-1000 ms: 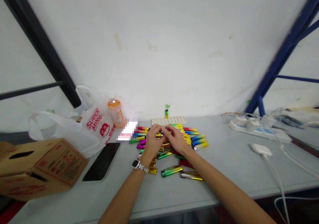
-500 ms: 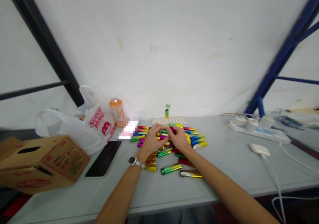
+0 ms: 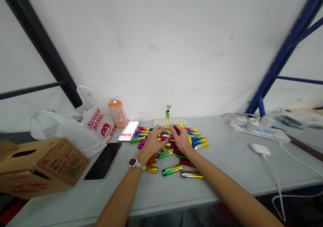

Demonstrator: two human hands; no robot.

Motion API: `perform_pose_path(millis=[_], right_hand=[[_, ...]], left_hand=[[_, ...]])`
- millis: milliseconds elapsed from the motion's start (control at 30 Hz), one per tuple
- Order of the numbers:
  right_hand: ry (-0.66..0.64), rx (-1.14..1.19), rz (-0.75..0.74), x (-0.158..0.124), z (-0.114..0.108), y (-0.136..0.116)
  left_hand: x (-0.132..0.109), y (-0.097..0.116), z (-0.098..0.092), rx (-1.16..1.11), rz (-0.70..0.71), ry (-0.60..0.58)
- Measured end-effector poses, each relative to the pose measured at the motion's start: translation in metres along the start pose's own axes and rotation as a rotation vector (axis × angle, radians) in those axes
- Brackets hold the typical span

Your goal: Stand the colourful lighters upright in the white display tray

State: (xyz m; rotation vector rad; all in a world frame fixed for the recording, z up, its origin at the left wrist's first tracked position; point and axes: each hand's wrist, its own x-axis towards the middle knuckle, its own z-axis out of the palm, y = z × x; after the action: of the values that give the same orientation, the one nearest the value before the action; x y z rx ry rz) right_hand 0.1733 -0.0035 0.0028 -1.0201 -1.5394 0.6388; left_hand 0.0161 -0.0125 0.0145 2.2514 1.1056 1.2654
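Many shiny two-tone lighters (image 3: 172, 170) lie in a loose heap on the grey table, in green, gold, red, blue and purple. Above the heap my right hand (image 3: 181, 140) pinches a purple lighter (image 3: 175, 129) between thumb and fingers. My left hand (image 3: 153, 142) is curved close beside it, thumb and index finger apart, and nothing shows in its grasp. Behind the hands sits a white gridded tray (image 3: 181, 120), with one green lighter (image 3: 168, 114) upright at it. My hands cover part of the heap.
To the left are a cardboard box (image 3: 60, 163), a dark phone (image 3: 104, 161), a white plastic bag (image 3: 85, 136) and an orange drink bottle (image 3: 117, 114). A power strip (image 3: 262, 131) and a white adapter (image 3: 260, 149) with cables lie right. A wall closes the back.
My fingertips, together before, have parted slightly, and the purple lighter shows more clearly in my right hand. The whole view has shifted a little; the heap looks the same.
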Motion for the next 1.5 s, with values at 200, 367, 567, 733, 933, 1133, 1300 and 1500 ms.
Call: perform_pose_path(millis=[200, 367, 567, 733, 933, 1133, 1300, 1500], right_hand=[[-0.005, -0.034, -0.004, 0.000, 0.000, 0.000], [-0.003, -0.030, 0.003, -0.001, 0.001, 0.001], [0.005, -0.039, 0.039, 0.002, 0.002, 0.003], [0.031, 0.014, 0.029, 0.003, 0.001, 0.000], [-0.115, 0.317, 0.150, 0.007, -0.004, -0.006], [-0.132, 0.244, 0.060, 0.016, -0.006, 0.000], [-0.053, 0.065, -0.038, 0.033, -0.012, 0.009], [-0.082, -0.136, -0.112, 0.083, -0.009, 0.017]], left_hand=[[0.000, 0.001, 0.000, 0.003, 0.009, -0.009], [0.000, 0.000, 0.001, 0.012, 0.015, -0.002], [0.000, -0.002, 0.001, 0.022, 0.013, -0.004], [0.000, 0.000, 0.001, 0.018, 0.006, -0.002], [-0.002, -0.005, 0.001, 0.044, -0.016, -0.015], [-0.004, -0.013, 0.001, 0.138, -0.058, -0.011], [-0.004, -0.014, 0.000, 0.242, -0.097, -0.016], [-0.005, -0.019, 0.003, 0.328, -0.128, -0.030]])
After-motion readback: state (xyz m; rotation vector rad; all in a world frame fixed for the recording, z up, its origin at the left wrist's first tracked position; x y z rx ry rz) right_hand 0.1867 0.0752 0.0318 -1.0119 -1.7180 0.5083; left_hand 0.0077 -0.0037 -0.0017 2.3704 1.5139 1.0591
